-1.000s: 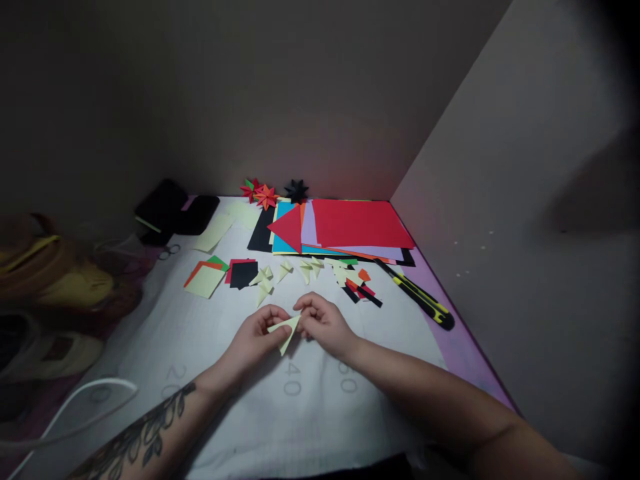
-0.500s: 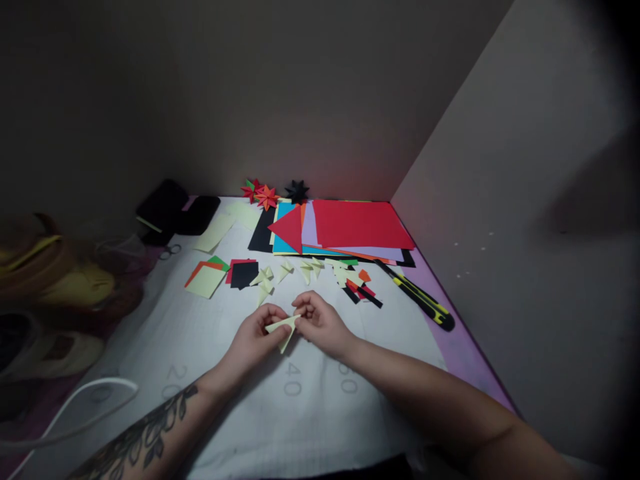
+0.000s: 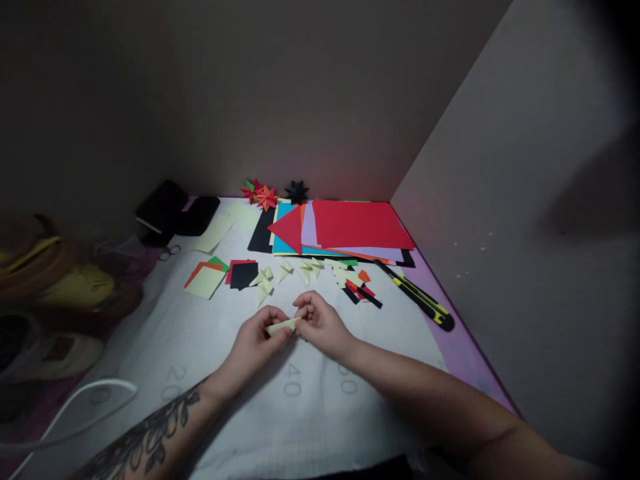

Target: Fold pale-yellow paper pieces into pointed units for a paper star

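Note:
Between my two hands is a small piece of pale yellow folded paper [image 3: 281, 327], seen as a narrow strip. My left hand [image 3: 261, 333] pinches its left part, thumb in front and fingers behind. At its right end, my right hand [image 3: 321, 323] grips it between thumb and forefinger. Just beyond my hands lie several pale yellow folded paper pieces [image 3: 306, 271]. A small pile of paper scraps [image 3: 356, 280] in yellow, orange, red and black sits to their right.
Paper squares [image 3: 206, 283] lie left of the folded pieces. Coloured sheets [image 3: 365, 224] are stacked at the back, with folded paper stars [image 3: 267, 197] behind. A yellow-black utility knife [image 3: 423, 298] rests on the right. Scissors [image 3: 170, 253] and a black case [image 3: 200, 215] sit at the back left.
The triangular flap that hung below my thumbs no longer shows, and the paper now appears as a narrow strip. Both hands have stayed almost in place.

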{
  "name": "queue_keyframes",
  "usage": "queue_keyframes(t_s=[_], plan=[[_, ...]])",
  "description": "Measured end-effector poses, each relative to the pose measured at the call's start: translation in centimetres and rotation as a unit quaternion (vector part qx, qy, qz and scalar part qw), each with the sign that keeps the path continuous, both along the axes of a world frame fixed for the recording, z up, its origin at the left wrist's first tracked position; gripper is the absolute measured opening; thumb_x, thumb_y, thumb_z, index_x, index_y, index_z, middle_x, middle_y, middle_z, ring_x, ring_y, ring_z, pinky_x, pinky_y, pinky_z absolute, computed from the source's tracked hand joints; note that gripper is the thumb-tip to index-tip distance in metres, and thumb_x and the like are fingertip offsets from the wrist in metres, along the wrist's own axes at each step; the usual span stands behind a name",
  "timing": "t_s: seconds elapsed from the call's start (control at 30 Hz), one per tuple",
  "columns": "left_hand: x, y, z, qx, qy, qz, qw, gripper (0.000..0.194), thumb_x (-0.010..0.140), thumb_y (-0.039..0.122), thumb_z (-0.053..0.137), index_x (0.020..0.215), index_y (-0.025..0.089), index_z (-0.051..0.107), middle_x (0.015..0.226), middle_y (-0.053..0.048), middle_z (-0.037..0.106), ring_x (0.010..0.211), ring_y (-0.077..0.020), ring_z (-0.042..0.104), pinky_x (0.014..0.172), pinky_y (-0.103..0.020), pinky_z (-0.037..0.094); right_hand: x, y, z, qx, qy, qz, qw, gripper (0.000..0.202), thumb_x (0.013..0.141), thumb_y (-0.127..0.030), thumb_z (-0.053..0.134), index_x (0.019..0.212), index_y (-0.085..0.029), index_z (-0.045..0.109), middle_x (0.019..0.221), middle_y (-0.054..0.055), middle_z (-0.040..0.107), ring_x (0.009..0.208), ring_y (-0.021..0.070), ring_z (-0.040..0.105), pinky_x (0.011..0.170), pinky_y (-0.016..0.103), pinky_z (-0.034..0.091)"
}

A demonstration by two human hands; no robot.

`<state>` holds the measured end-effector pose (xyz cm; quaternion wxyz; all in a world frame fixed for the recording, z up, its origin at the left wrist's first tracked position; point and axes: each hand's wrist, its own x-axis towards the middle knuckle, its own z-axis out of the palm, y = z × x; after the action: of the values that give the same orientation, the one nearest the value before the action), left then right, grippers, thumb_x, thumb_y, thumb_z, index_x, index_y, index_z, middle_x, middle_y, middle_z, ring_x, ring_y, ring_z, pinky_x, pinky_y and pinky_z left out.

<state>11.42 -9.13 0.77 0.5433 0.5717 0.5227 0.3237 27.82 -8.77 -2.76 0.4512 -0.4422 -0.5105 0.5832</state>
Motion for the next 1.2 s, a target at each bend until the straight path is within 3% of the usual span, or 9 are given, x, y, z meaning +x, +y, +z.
queue_keyframes(t_s=[0.3,0.5,0.6,0.67,0.73,0.8,0.87,1.0,1.2], plan=[[-0.4,-0.6,-0.6,0.084,0.035,-0.032,0.995,0.013,0.081,0.029,0.061,0.089,0.019,0.062,0.083,-0.002,0.067,0.073,-0.016,0.06,0.065,-0.024,0.045,-0.2,-0.6,0.6,0.051,-0.043,-0.004,0.998,0.025,0.072,-0.014,0.06,0.094,-0.022,0.052,0.081,-0.001,0.06,0.07,0.0128,0.06,0.06,0.024,0.047],[-1.4,-0.8,-1.0,0.222,0.107,-0.05,0.968,0.009,0.08,0.021,0.062,0.088,0.022,0.066,0.084,-0.005,0.068,0.079,-0.0197,0.061,0.076,-0.03,0.046,0.3,-1.3,1.7,0.233,-0.172,-0.001,0.957,0.009,0.08,-0.014,0.06,0.081,-0.023,0.058,0.081,0.002,0.06,0.073,0.0156,0.059,0.062,0.027,0.048],[-1.5,-0.5,-0.7,0.26,0.08,-0.018,0.962,0.017,0.075,0.019,0.067,0.092,0.022,0.064,0.103,-0.008,0.065,0.102,-0.0238,0.058,0.091,-0.036,0.043,1.0,-1.3,1.6,0.335,-0.195,-0.016,0.922,0.013,0.083,-0.011,0.057,0.079,-0.024,0.058,0.08,0.003,0.061,0.078,0.0179,0.061,0.067,0.03,0.051],[-1.5,-0.3,-0.4,0.226,0.013,-0.003,0.974,0.039,0.069,0.02,0.074,0.105,0.023,0.059,0.124,-0.01,0.055,0.119,-0.0264,0.049,0.1,-0.039,0.038,1.6,-1.0,1.5,0.407,-0.227,-0.018,0.885,0.016,0.084,-0.009,0.054,0.085,-0.024,0.06,0.084,0.005,0.064,0.079,0.0178,0.062,0.068,0.031,0.051],[-1.4,-0.1,-0.2,0.129,-0.073,-0.019,0.989,0.06,0.066,0.025,0.078,0.118,0.024,0.049,0.129,-0.011,0.05,0.12,-0.0259,0.048,0.098,-0.038,0.041,2.1,-0.8,1.6,0.492,-0.259,-0.023,0.831,0.018,0.084,-0.008,0.054,0.089,-0.024,0.06,0.083,0.005,0.064,0.074,0.0171,0.061,0.065,0.03,0.05],[-1.3,0.0,-0.1,0.006,-0.147,-0.058,0.987,0.069,0.069,0.03,0.077,0.127,0.025,0.04,0.117,-0.009,0.056,0.102,-0.0212,0.057,0.084,-0.034,0.047,2.3,-0.7,1.8,0.557,-0.271,-0.035,0.784,0.016,0.085,-0.008,0.054,0.089,-0.022,0.06,0.078,0.003,0.064,0.068,0.016,0.06,0.061,0.029,0.048],[-1.1,0.0,0.0,-0.083,-0.189,-0.085,0.975,0.069,0.072,0.032,0.075,0.128,0.023,0.035,0.096,-0.004,0.061,0.079,-0.015,0.059,0.07,-0.028,0.047,2.2,-0.6,2.0,0.573,-0.277,-0.036,0.77,0.012,0.086,-0.01,0.053,0.089,-0.021,0.059,0.073,0.002,0.063,0.064,0.015,0.058,0.058,0.028,0.046],[-0.8,-0.2,0.2,-0.086,-0.194,-0.044,0.976,0.061,0.074,0.029,0.073,0.123,0.021,0.038,0.073,0.005,0.056,0.061,-0.0096,0.054,0.058,-0.021,0.043,1.9,-0.9,2.2,0.574,-0.276,-0.01,0.771,0.017,0.085,-0.009,0.052,0.095,-0.022,0.058,0.079,0.003,0.062,0.068,0.0162,0.06,0.061,0.029,0.049],[-1.6,-0.8,-0.9,0.156,-0.007,0.035,0.987,0.033,0.08,0.021,0.065,0.111,0.021,0.054,0.081,0.001,0.061,0.072,-0.0115,0.061,0.065,-0.022,0.049,1.6,-1.6,1.9,0.466,-0.199,-0.018,0.862,0.035,0.082,-0.018,0.059,0.116,-0.021,0.051,0.106,0.013,0.057,0.098,0.0247,0.059,0.08,0.039,0.055]])
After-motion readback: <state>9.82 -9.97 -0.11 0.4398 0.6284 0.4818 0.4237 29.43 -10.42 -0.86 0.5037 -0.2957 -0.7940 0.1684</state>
